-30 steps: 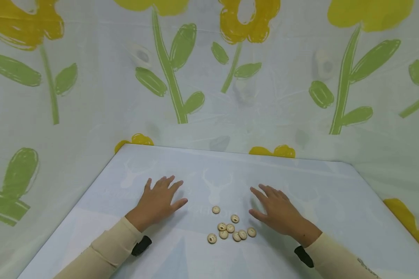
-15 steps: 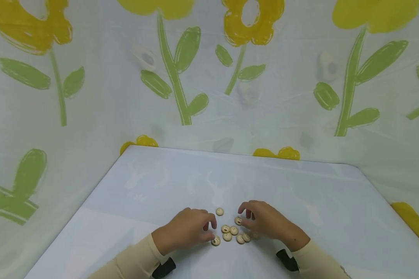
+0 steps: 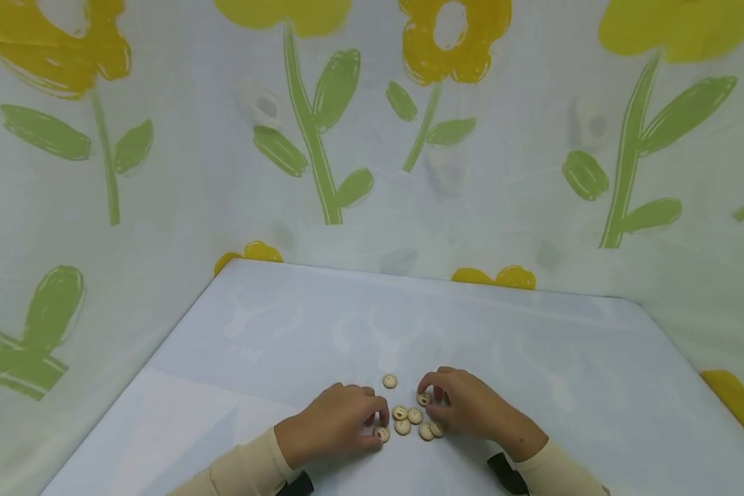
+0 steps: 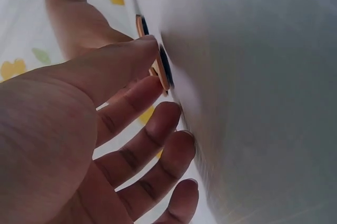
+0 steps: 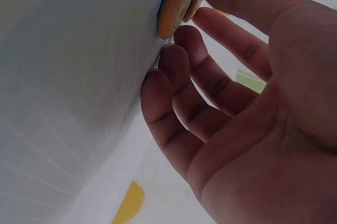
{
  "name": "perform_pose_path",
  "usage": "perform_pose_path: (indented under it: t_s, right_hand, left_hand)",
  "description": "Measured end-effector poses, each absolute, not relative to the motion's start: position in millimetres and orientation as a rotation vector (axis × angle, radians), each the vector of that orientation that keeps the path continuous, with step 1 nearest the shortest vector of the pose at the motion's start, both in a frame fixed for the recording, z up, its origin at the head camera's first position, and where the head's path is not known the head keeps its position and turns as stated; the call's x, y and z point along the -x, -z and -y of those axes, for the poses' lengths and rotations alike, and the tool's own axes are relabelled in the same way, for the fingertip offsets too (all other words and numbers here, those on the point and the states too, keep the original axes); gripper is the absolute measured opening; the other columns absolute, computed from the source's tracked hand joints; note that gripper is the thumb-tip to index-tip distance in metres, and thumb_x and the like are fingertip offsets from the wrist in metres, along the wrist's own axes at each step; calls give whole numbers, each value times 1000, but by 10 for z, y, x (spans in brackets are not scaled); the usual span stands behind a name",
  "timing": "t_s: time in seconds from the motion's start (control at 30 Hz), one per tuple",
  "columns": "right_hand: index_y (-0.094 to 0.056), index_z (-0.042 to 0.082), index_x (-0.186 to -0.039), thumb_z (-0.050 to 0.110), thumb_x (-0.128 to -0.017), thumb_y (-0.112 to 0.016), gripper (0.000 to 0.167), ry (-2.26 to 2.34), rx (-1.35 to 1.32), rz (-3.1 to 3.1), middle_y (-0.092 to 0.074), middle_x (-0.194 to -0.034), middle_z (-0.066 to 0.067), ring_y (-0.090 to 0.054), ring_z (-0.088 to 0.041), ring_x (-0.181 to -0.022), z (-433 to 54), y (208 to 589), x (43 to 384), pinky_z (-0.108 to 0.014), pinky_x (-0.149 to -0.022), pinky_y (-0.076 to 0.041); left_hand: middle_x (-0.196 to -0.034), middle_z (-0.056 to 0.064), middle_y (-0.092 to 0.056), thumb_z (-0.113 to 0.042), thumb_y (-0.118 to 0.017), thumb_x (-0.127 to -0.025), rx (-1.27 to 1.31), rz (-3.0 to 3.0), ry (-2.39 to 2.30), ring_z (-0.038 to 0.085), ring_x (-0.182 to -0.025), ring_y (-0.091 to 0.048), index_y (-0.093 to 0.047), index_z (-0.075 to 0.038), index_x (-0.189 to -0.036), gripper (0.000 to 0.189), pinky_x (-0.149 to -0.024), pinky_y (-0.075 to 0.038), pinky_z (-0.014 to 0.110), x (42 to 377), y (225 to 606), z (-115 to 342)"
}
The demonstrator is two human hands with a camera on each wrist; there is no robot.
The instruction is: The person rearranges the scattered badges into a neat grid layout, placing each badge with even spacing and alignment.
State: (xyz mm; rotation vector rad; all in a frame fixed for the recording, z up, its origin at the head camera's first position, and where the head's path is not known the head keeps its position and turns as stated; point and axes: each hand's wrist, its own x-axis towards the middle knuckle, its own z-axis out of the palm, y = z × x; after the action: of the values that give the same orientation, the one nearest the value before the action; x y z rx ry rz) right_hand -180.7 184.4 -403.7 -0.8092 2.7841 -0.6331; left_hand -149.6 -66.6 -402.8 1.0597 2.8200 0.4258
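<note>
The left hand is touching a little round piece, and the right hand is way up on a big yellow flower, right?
Not quite: the right hand isn't up there. The head view shows it down low, at another piece. The left hand does touch a little round piece.

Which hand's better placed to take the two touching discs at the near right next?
Probably the right hand: it's beside that pair, though also at another disc. The left hand is farther off, with other discs between.

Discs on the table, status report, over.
Left hand pinching one disc. Right hand pinching another disc. Loose discs between the hands; nothing else seen in the way.
</note>
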Motion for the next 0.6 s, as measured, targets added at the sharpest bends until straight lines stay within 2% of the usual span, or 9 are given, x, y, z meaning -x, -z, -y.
perform_pose_path:
  t_s: [0.17, 0.37, 0.6]
  right_hand:
    - [-70, 22, -99, 14, -86, -76, 17, 628, 806, -2832, -55, -81, 12, -49, -5, -71, -1872, 4008, 1799, -24, -63, -42]
    - [-68, 19, -100, 16, -87, -75, 15, 666, 805, -2781, -54, -78, 11, -47, -3, -67, -1870, 4019, 1824, -23, -60, -42]
    - [-63, 17, -98, 15, -88, -74, 15, 750, 682, -2669, -56, -72, 7, -50, -7, -63, -1856, 4052, 1824, -25, -56, -43]
  left_hand:
    - [-75, -16, -52, -35, -80, -83, -1116, -2845, -422, -2, -66, -44, -70, -29, -93, 15, -63, -37, 21, 1500, 4007, 636]
    - [-75, -15, -51, -34, -81, -82, -1066, -2831, -444, -1, -66, -43, -69, -29, -92, 16, -63, -36, 22, 1484, 4012, 650]
    - [-75, -15, -51, -33, -80, -82, -1055, -2805, -510, -1, -66, -43, -70, -28, -94, 17, -64, -38, 22, 1485, 4062, 667]
